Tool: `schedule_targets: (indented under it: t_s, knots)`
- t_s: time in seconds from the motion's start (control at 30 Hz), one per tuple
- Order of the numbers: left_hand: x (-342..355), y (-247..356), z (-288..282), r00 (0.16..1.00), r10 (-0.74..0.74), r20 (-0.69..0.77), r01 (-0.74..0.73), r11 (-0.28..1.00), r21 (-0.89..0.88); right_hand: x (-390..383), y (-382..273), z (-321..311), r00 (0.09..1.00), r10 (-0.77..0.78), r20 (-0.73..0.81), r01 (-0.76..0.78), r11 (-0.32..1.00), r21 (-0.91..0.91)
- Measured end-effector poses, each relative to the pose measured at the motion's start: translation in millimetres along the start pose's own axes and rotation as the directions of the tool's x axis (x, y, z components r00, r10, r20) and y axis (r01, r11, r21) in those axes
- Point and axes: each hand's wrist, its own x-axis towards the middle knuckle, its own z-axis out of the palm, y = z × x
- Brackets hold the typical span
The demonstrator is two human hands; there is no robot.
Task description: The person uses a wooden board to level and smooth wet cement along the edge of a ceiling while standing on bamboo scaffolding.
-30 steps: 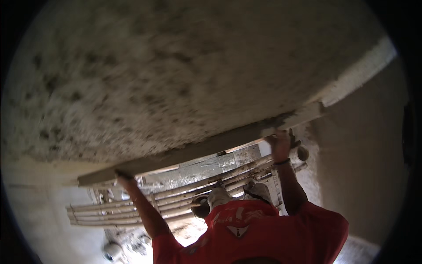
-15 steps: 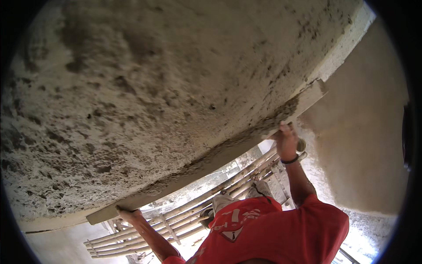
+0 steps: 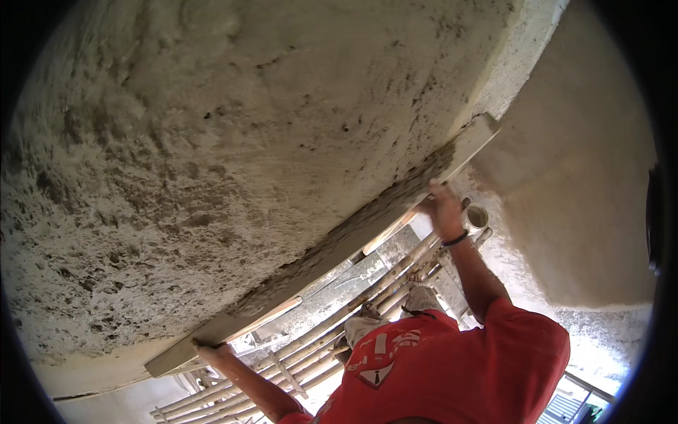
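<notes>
A long, flat board [image 3: 323,249] runs diagonally along the rough, mottled plaster surface [image 3: 176,162], with wet grey mortar along its upper side. My left hand [image 3: 214,351] grips the board near its lower-left end, fingers curled on its edge. My right hand [image 3: 443,210] holds the board toward its upper-right end, fingers bent at the edge. The board's right end touches a pale plastered edge [image 3: 512,60].
Below me is a platform of lashed poles [image 3: 311,364], where my feet stand. A round pale bucket [image 3: 476,215] sits at its right end. A smooth plastered wall [image 3: 579,177] fills the right side. A window grille [image 3: 579,401] shows at lower right.
The board appears more steeply slanted, its right end higher and further left, its left end lower. Both my hands have shifted with it, and the view has rotated.
</notes>
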Motion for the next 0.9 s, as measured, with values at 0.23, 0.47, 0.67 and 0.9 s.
schedule_targets:
  t_s: [0.23,0.47,0.67,0.9]
  knots:
    - [88,59,-56,0.989,0.036,-0.143,-0.02,0.994,0.109,-46,89,22,0.973,0.116,0.197,-0.147,0.978,0.148]
    - [30,43,-12,0.994,0.104,-0.029,-0.102,0.993,0.063,-20,17,17,0.986,-0.096,0.138,0.088,0.994,0.069]
    - [-66,41,49,0.99,0.131,0.055,-0.134,0.99,0.045,5,-46,11,0.965,-0.205,0.161,0.174,0.967,0.185]
    - [-125,35,87,0.993,0.062,0.097,-0.062,0.998,-0.007,37,-112,-8,0.949,-0.257,0.181,0.226,0.959,0.172]
